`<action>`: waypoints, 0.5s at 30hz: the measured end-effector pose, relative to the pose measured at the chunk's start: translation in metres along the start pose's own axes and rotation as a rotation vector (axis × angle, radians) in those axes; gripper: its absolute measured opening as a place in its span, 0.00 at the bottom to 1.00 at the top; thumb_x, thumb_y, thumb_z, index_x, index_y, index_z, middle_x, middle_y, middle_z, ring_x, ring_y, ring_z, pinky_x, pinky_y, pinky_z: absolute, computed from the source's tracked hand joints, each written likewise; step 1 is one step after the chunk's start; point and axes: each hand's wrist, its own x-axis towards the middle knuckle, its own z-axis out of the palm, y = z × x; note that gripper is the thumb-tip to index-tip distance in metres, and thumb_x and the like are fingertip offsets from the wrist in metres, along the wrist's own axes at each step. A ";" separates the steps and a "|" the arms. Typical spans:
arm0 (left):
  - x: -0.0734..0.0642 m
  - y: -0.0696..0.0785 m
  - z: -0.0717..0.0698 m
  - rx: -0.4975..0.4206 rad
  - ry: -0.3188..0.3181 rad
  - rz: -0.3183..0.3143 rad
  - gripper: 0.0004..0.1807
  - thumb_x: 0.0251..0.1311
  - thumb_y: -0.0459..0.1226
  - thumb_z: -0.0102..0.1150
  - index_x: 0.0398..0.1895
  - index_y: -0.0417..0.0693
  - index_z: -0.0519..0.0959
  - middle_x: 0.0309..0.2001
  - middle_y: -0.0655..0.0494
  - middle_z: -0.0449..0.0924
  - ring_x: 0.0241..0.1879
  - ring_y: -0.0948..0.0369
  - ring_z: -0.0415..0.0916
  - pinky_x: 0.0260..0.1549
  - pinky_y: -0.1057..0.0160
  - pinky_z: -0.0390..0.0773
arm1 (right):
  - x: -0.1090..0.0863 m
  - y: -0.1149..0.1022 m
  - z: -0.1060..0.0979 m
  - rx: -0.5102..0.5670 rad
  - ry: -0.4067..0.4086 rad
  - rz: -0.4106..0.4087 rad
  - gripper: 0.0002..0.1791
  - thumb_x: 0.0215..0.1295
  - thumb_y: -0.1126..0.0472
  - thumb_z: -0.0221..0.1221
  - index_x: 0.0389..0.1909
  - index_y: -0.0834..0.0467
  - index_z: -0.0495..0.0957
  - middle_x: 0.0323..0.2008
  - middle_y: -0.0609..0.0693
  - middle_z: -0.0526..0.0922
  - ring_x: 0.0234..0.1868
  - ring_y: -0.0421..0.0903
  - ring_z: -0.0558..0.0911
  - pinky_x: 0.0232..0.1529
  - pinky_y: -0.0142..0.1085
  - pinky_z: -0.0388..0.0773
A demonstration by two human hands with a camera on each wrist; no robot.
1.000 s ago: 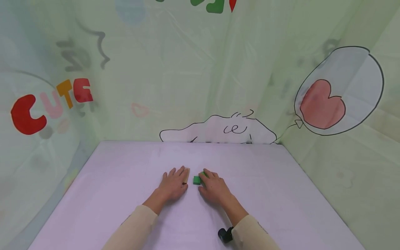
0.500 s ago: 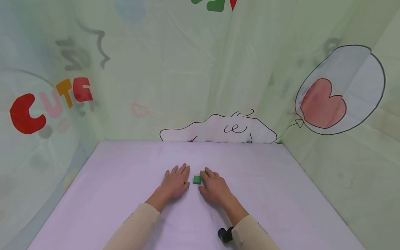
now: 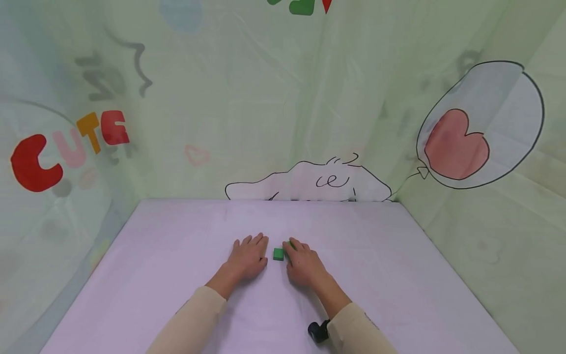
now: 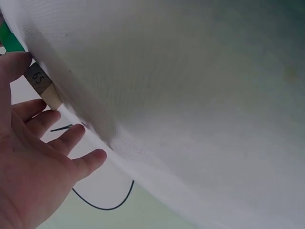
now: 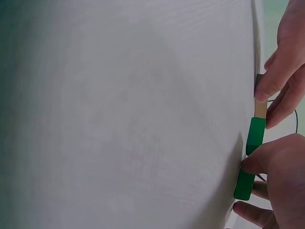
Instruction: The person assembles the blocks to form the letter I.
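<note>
In the head view, my left hand [image 3: 247, 258] lies over a wooden block, which it hides there. The left wrist view shows that wooden block [image 4: 51, 97], partly dark and marked "65", between thumb and fingers. My right hand [image 3: 304, 265] pinches a green block [image 5: 244, 186], with its thumb against the near face in the right wrist view. Between the hands sits a second green block [image 3: 278, 254], small and square-looking from above. Seen from the right wrist, this middle green block [image 5: 256, 131] is in line with the wooden one and the held one.
A pale lilac cloth covers the table [image 3: 177, 231]. A black object [image 3: 318, 332] lies beside the right sleeve. Printed curtains [image 3: 265, 98] enclose the table at the back and both sides.
My left hand has shifted slightly right, and its fingers now cover the wooden block that showed before. My right thumb has drawn in towards its green block. The middle green block stays put.
</note>
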 end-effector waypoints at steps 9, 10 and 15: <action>-0.003 0.002 0.000 0.018 0.021 0.012 0.31 0.75 0.46 0.52 0.77 0.45 0.66 0.78 0.47 0.65 0.74 0.41 0.65 0.70 0.33 0.62 | 0.000 -0.001 -0.001 -0.024 -0.006 -0.007 0.27 0.75 0.60 0.56 0.73 0.56 0.70 0.75 0.59 0.68 0.72 0.61 0.71 0.65 0.59 0.74; -0.003 0.002 0.000 0.023 0.023 0.013 0.31 0.75 0.46 0.52 0.77 0.45 0.66 0.78 0.47 0.65 0.74 0.41 0.65 0.70 0.33 0.63 | 0.000 -0.002 -0.001 -0.027 -0.007 -0.006 0.27 0.76 0.60 0.56 0.74 0.56 0.70 0.75 0.59 0.68 0.72 0.61 0.71 0.65 0.58 0.74; -0.001 0.001 0.002 0.049 0.031 0.017 0.31 0.75 0.47 0.52 0.77 0.46 0.66 0.77 0.48 0.67 0.73 0.41 0.66 0.70 0.33 0.63 | 0.000 -0.002 -0.002 -0.021 -0.001 -0.009 0.27 0.75 0.61 0.56 0.73 0.57 0.70 0.73 0.60 0.69 0.71 0.62 0.72 0.64 0.58 0.75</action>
